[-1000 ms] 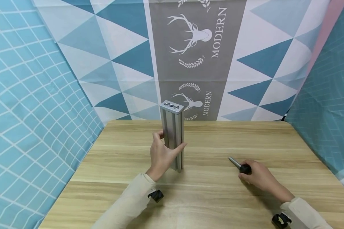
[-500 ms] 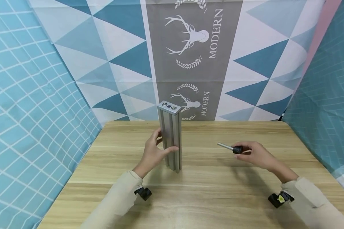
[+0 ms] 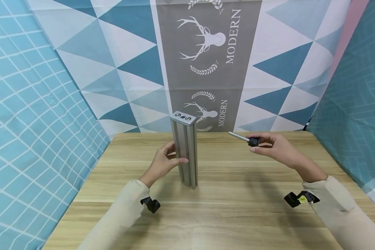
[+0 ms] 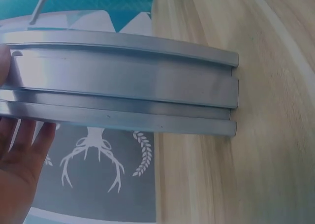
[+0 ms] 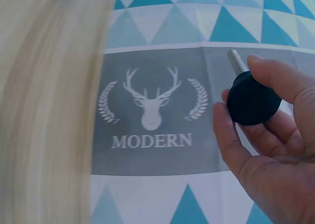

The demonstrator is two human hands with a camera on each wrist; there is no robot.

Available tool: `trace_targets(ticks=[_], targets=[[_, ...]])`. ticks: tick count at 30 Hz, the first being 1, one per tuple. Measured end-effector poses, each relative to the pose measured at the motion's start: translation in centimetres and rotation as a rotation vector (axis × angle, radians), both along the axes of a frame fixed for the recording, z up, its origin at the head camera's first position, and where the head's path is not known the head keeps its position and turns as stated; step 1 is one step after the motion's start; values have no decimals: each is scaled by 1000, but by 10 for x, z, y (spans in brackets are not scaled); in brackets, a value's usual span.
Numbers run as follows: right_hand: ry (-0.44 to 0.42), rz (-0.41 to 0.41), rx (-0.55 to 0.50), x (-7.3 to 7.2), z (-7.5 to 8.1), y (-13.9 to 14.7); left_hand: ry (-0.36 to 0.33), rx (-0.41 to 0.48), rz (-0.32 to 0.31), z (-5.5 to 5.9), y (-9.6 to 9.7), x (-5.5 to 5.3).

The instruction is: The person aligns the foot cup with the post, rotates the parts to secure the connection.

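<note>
A silver aluminium extrusion [image 3: 182, 149] stands upright on the wooden table, leaning a little to the left. Its top end carries a metal plate [image 3: 183, 118] with two screws and a hole between them. My left hand [image 3: 164, 160] grips the profile around its middle, thumb across the near face; the grooved lower length fills the left wrist view. Off to the right, well above the table, my right hand [image 3: 278, 149] pinches a leveling foot [image 5: 253, 98] by its black round base. The foot's metal stud [image 3: 238, 136] points left and slightly up towards the profile's top.
The wooden table [image 3: 225, 215] reaches back to a patterned cloth [image 3: 212, 69] with deer heads and triangles. Blue cloths hang on the left [image 3: 34, 121] and right [image 3: 347, 121] sides. Each wrist wears a small black camera.
My right hand has lifted the leveling foot from low over the table, moving it up and left. The left hand keeps holding the extrusion in place; the view has shifted slightly.
</note>
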State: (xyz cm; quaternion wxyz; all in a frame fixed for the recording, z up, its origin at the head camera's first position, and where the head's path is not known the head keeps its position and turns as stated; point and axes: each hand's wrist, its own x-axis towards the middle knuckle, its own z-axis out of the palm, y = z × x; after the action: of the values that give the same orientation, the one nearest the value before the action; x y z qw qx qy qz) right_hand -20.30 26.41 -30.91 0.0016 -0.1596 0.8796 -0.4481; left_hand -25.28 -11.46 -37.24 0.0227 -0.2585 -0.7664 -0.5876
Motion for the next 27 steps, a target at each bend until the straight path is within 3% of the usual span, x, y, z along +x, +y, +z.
trace_targets(ticks=[10,18,22,27], targets=[[69,13,-14,-2,28,-8,-30,108,62,-1,11,11],[103,-2,-67,-3,44,-16,30,70,171,22,27,41],[97,-36,-35,-1,53,-20,41,78,229,26,33,49],[54,-53,-54,2,62,-23,1,126,262,27,41,54]])
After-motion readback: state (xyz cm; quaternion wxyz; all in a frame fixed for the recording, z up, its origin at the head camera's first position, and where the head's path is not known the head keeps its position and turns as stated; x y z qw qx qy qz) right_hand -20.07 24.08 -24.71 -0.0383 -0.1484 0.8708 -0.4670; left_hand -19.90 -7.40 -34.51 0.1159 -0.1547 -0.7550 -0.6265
